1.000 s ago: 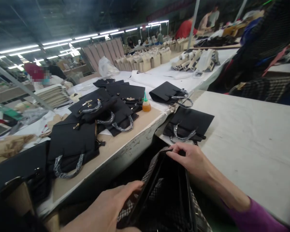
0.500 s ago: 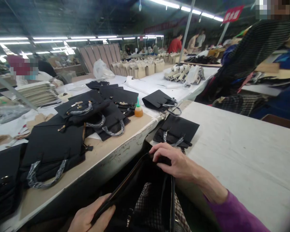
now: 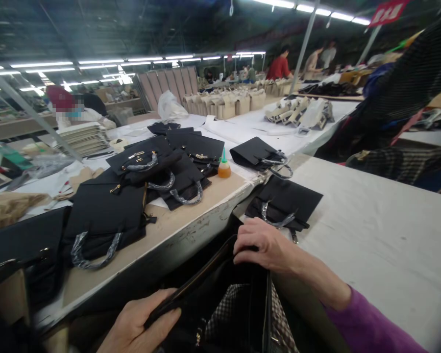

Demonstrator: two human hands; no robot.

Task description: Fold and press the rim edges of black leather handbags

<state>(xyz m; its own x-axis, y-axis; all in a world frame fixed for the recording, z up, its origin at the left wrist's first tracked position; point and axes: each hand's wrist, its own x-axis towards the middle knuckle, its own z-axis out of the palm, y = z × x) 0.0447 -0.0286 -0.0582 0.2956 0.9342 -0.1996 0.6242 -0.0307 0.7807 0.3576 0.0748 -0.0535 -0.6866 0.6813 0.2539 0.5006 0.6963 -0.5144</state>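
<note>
1. Right hand (image 3: 259, 247) was curled tightly over the far end of the opening of a dark bag (image 3: 228, 309), fingers bent around the edge; a purple sleeve (image 3: 371, 318) covered the forearm behind it.

2. Left hand (image 3: 143, 316) gripped the near side of the same rim (image 3: 200, 269), thumb on the inner side, so that the mouth stood spread between the two hands.

3. That bag sat low in front of the person, by the gap between the left table (image 3: 198, 208) and the right table (image 3: 371, 235). Its bottom was out of view. Checked cloth showed inside the mouth and down the right side, with a small gold metal piece (image 3: 198, 338) near the bottom.

4. As for progress, I judged the bag largely made up: walls and rim looked joined. It was open, in hand, and not laid on either table. Whether it had handles, I could not tell.

5. Black bags (image 3: 105, 211) lay in a loose heap on the left table, several handles (image 3: 95, 252) wrapped in clear plastic. Another black bag (image 3: 290, 198) lay on the right table's corner, just beyond the right hand. Near the heap stood a bottle (image 3: 224, 170) of orange liquid.
</note>
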